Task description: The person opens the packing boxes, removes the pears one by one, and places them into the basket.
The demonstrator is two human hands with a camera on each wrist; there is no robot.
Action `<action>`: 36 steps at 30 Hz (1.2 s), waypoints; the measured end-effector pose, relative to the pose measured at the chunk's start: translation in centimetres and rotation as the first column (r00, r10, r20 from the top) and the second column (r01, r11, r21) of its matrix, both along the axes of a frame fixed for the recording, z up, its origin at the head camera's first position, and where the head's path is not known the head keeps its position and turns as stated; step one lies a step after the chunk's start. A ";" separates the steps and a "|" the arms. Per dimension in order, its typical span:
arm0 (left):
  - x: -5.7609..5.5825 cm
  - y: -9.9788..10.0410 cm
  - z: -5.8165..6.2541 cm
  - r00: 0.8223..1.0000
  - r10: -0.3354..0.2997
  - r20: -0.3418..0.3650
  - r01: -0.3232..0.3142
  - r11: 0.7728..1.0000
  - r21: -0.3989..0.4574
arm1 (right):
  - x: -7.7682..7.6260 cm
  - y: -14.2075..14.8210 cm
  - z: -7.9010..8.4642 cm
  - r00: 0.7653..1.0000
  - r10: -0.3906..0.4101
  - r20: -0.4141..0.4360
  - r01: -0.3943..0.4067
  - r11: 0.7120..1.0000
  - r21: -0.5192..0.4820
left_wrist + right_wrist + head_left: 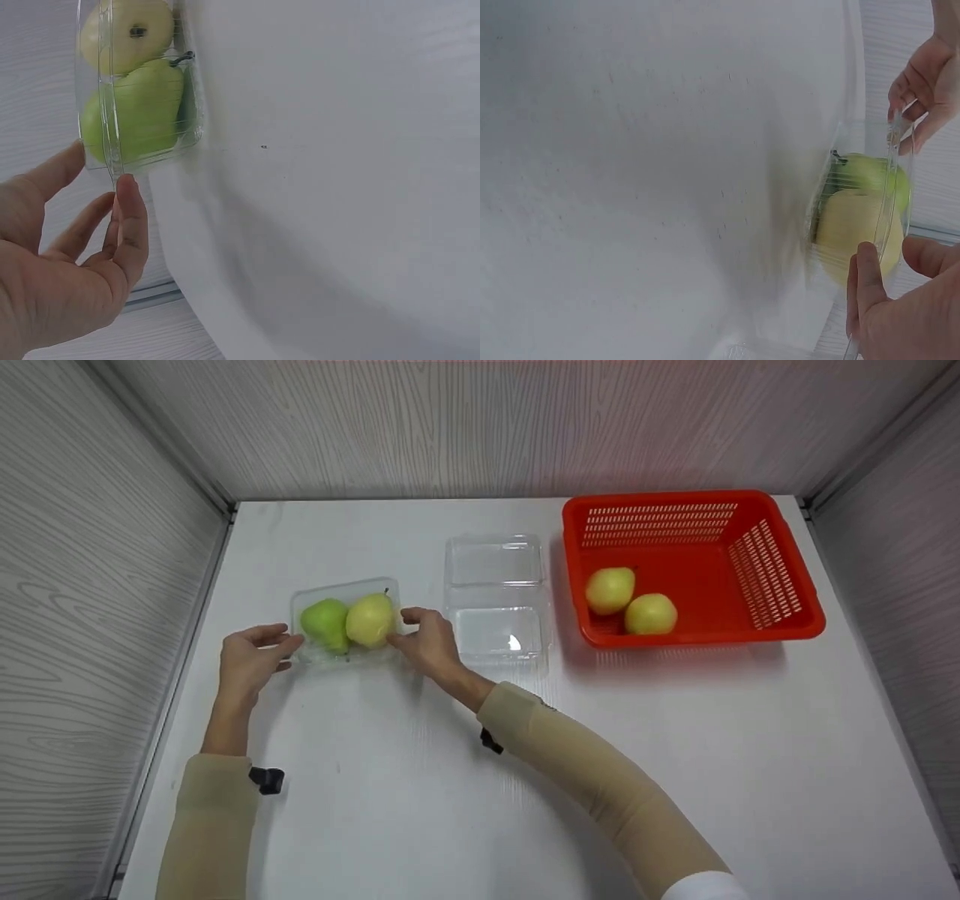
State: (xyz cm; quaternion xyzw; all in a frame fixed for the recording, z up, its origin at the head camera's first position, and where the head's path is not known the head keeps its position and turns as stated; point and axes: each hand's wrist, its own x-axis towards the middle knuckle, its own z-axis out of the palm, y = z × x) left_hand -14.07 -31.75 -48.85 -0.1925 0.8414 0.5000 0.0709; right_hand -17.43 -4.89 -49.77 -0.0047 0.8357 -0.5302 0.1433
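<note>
A clear plastic clamshell container (345,586) lies on the left part of the table with its lid down. Inside, a green pear (322,622) sits beside a rounder, pale yellow pear (369,621). My left hand (251,660) pinches the container's left end, its thumb on the lid and fingertips at the rim (114,161). At the opposite end, my right hand (431,643) holds the rim between thumb and fingers. Both ends show in the right wrist view, where the yellow pear (851,225) is on my right hand's side.
Just right of my right hand, a second clear clamshell (497,562) lies spread open. Farther right stands a red plastic basket (697,639), with a yellow pear (610,589) and another yellow pear (651,615) in its left corner. Wood-grain panels (450,427) wall the white table (375,810).
</note>
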 end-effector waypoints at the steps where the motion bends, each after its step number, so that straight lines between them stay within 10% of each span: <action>1: 0.0 0.0 0.0 1.000 -0.004 0.003 0.004 1.000 0.002 | 0.0 0.1 0.0 1.000 0.004 0.007 -0.004 1.000 -0.004; 36: 3.6 -2.9 -1.1 0.993 -0.104 0.059 0.083 0.954 0.289 | 3.6 1.9 -0.8 0.992 0.070 0.100 -0.055 0.987 -0.151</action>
